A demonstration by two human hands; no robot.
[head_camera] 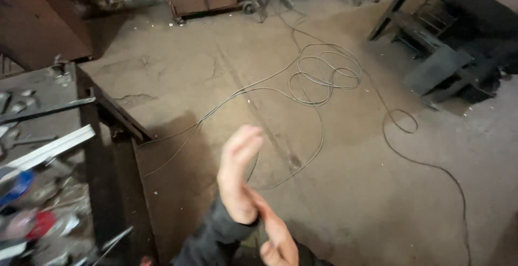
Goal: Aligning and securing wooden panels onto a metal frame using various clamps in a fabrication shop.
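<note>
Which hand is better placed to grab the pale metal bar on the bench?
Left, probably. The left hand is raised, open and empty, on the side of the bench and nearer the pale metal bar; the right hand sits lower and farther away.

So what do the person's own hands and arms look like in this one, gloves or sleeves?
Both hands are bare, with no gloves, rings or watch showing. The left hand comes out of a dark grey long sleeve; the right hand shows a similar dark cuff. Motion blur hides finer detail.
</note>
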